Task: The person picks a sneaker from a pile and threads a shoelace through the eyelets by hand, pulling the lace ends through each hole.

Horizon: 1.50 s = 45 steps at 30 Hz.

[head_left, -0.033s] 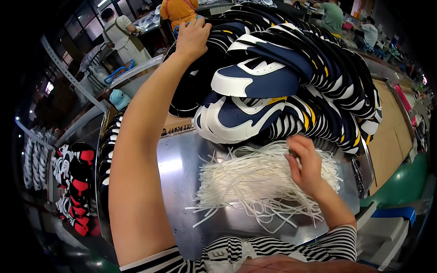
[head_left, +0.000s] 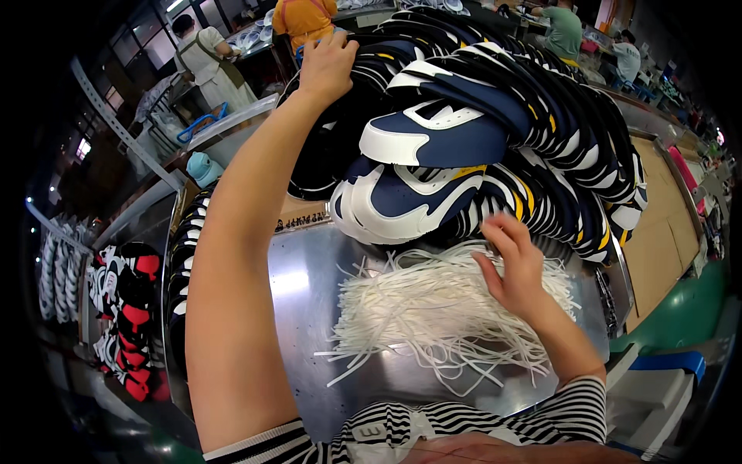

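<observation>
My left hand [head_left: 328, 68] reaches far forward to the left end of a large heap of shoe uppers [head_left: 464, 139]. Its fingers look slightly spread over the dark stack; whatever lies under the fingertips is hidden. The uppers are navy and white with yellow and black parts, nested in curved rows. Nearer me, a loose bundle of white laces [head_left: 417, 309] lies on a shiny metal tabletop [head_left: 301, 332]. Over the right part of that bundle hovers my right hand [head_left: 516, 267], open, thumb and fingers apart, with nothing visible in it.
Flat brown cardboard [head_left: 657, 232] lies right of the heap. A grey chair with a blue edge [head_left: 657, 379] stands at the lower right. Red, black and white shoe parts [head_left: 131, 325] hang at the left. Several people work farther back, one in an orange top [head_left: 303, 19].
My right hand has risen slightly away from me and to the left, and its fingers have parted. My left hand stays nearly where it was.
</observation>
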### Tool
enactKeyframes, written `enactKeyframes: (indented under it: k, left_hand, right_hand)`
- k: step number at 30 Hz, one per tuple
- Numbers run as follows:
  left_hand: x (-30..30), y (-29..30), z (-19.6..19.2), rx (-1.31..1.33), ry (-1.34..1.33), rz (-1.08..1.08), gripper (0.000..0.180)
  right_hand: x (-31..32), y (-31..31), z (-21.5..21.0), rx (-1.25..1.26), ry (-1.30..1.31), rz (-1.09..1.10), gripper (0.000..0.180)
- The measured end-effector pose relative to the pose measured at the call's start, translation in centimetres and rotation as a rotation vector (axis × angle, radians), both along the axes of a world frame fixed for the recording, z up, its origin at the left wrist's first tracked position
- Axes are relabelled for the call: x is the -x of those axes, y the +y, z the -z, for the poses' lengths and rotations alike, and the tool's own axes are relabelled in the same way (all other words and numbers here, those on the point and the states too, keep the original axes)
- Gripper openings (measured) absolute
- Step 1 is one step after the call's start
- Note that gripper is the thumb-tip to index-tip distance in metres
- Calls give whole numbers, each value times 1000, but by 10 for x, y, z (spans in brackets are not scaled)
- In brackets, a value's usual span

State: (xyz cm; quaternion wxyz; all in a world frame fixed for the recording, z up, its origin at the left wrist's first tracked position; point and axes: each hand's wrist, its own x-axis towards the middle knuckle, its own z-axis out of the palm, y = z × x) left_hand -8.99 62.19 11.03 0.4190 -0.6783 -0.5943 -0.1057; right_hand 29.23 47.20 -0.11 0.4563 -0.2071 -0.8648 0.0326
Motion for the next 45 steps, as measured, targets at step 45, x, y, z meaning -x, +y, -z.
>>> enactKeyframes:
  k: [45]
  left_hand:
    - [-45, -228, 65, 59, -388, -43, 62]
  right_hand:
    - [117, 141, -108, -67, -258, 29, 54]
